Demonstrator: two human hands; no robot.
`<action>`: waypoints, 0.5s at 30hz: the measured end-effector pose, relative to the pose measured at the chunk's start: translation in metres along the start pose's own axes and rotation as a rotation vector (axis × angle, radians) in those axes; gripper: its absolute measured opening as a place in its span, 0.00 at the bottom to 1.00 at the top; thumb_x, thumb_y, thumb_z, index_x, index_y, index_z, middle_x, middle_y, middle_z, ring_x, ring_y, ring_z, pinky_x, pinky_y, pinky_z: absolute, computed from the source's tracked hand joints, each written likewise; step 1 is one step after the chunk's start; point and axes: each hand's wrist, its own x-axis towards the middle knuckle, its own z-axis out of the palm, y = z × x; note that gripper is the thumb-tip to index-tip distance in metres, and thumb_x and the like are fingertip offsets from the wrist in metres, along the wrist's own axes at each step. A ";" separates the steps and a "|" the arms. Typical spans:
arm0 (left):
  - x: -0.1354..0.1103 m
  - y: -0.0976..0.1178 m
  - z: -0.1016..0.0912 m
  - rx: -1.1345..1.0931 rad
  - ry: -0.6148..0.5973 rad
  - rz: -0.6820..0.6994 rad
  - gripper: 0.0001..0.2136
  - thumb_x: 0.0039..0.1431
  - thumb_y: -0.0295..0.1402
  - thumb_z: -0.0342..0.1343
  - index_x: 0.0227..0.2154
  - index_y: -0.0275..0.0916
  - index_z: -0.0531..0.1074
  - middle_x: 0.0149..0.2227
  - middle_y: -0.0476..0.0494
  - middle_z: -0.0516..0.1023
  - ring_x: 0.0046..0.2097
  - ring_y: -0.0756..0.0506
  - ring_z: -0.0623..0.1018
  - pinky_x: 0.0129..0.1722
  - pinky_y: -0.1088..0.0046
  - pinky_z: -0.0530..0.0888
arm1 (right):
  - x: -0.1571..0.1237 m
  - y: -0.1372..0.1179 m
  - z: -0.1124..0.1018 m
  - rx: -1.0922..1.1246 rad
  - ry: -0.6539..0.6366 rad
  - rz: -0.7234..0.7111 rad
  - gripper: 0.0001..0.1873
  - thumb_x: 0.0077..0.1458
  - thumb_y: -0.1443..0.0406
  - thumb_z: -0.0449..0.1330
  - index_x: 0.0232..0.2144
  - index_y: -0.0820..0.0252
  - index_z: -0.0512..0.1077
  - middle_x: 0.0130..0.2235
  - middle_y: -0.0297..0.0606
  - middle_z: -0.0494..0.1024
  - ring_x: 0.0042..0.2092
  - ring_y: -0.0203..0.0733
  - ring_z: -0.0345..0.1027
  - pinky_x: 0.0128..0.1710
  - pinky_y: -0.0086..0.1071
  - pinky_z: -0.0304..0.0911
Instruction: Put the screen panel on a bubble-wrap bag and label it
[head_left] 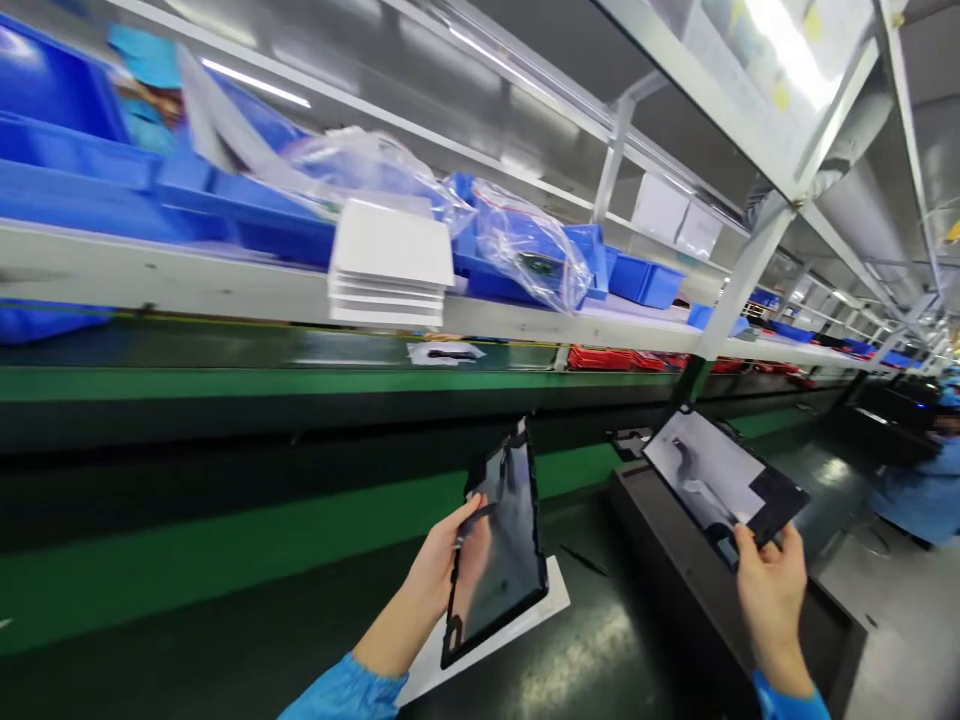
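Observation:
My left hand (435, 565) is closed on the left edge of a black-framed tablet panel (511, 540), which is tilted upright and has a shiny grey inner face. Under it, a white sheet (555, 588) lies on the dark bench. Between the thumb and fingers of my right hand (772, 585) is the lower edge of a display panel (712, 470), its silvery back showing a ribbon cable and a black patch. This panel is held over a black box (667, 560). A thin dark tool (583, 560) lies between the two hands; its kind is unclear.
Above the bench runs a white shelf (510, 318) with blue bins (649, 282), clear plastic bags (525, 240) and a stack of white boxes or boards (391, 262). Red items (615, 358) lie beneath it. A metal post (739, 285) stands behind the black box. Another person's blue sleeve (926, 485) shows at right.

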 end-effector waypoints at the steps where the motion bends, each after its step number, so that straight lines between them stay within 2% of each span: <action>1: 0.002 -0.005 0.008 -0.011 -0.034 -0.054 0.11 0.64 0.39 0.62 0.43 0.38 0.79 0.36 0.38 0.86 0.37 0.39 0.87 0.38 0.66 0.85 | 0.018 0.005 -0.014 -0.063 0.033 -0.016 0.43 0.56 0.47 0.65 0.66 0.64 0.65 0.42 0.47 0.83 0.42 0.56 0.80 0.47 0.46 0.73; 3: 0.005 -0.012 0.021 -0.038 -0.100 -0.160 0.12 0.64 0.40 0.61 0.43 0.38 0.80 0.35 0.36 0.86 0.38 0.37 0.87 0.40 0.63 0.85 | 0.045 0.012 -0.031 -0.324 0.066 -0.109 0.37 0.60 0.51 0.61 0.66 0.64 0.68 0.37 0.46 0.82 0.36 0.56 0.78 0.41 0.46 0.72; 5: 0.009 -0.016 0.031 -0.045 -0.152 -0.240 0.14 0.63 0.42 0.61 0.42 0.37 0.81 0.35 0.34 0.86 0.39 0.34 0.87 0.41 0.58 0.85 | 0.061 0.018 -0.030 -0.673 0.012 -0.279 0.31 0.65 0.56 0.54 0.66 0.63 0.69 0.35 0.47 0.82 0.30 0.55 0.77 0.36 0.45 0.70; 6: 0.011 -0.018 0.035 -0.043 -0.171 -0.268 0.14 0.63 0.43 0.60 0.41 0.37 0.81 0.35 0.33 0.86 0.39 0.33 0.87 0.41 0.57 0.85 | 0.064 0.021 -0.025 -0.831 -0.059 -0.375 0.30 0.67 0.60 0.50 0.67 0.63 0.69 0.38 0.49 0.83 0.30 0.55 0.77 0.34 0.44 0.70; 8: 0.017 -0.020 0.041 -0.032 -0.188 -0.293 0.14 0.63 0.42 0.59 0.39 0.36 0.81 0.34 0.33 0.86 0.38 0.33 0.87 0.41 0.56 0.84 | 0.061 0.028 -0.006 -1.027 -0.250 -0.523 0.31 0.65 0.69 0.49 0.68 0.63 0.68 0.50 0.54 0.83 0.34 0.54 0.80 0.34 0.42 0.71; 10: 0.024 -0.021 0.045 -0.006 -0.184 -0.291 0.12 0.63 0.42 0.59 0.37 0.37 0.80 0.31 0.35 0.85 0.34 0.34 0.86 0.39 0.57 0.84 | 0.050 0.038 0.019 -1.104 -0.418 -0.596 0.36 0.58 0.76 0.50 0.68 0.62 0.68 0.61 0.56 0.77 0.43 0.56 0.81 0.36 0.42 0.73; 11: 0.027 -0.022 0.046 0.011 -0.178 -0.285 0.12 0.62 0.41 0.60 0.36 0.37 0.79 0.30 0.36 0.84 0.32 0.35 0.86 0.38 0.58 0.84 | 0.044 0.045 0.032 -1.110 -0.479 -0.608 0.38 0.56 0.78 0.51 0.68 0.61 0.68 0.63 0.55 0.76 0.46 0.57 0.81 0.36 0.41 0.74; 13: 0.034 -0.022 0.047 0.049 -0.162 -0.261 0.10 0.61 0.40 0.61 0.34 0.38 0.79 0.29 0.38 0.84 0.29 0.38 0.84 0.35 0.61 0.84 | 0.030 0.058 0.054 -1.091 -0.566 -0.602 0.38 0.55 0.79 0.52 0.66 0.58 0.70 0.62 0.53 0.77 0.51 0.58 0.79 0.37 0.41 0.75; 15: 0.042 -0.022 0.048 0.086 -0.157 -0.228 0.09 0.60 0.39 0.61 0.35 0.39 0.79 0.29 0.40 0.84 0.28 0.38 0.84 0.34 0.62 0.83 | 0.020 0.070 0.069 -1.053 -0.642 -0.582 0.34 0.58 0.77 0.53 0.65 0.55 0.72 0.61 0.51 0.79 0.52 0.58 0.78 0.38 0.40 0.76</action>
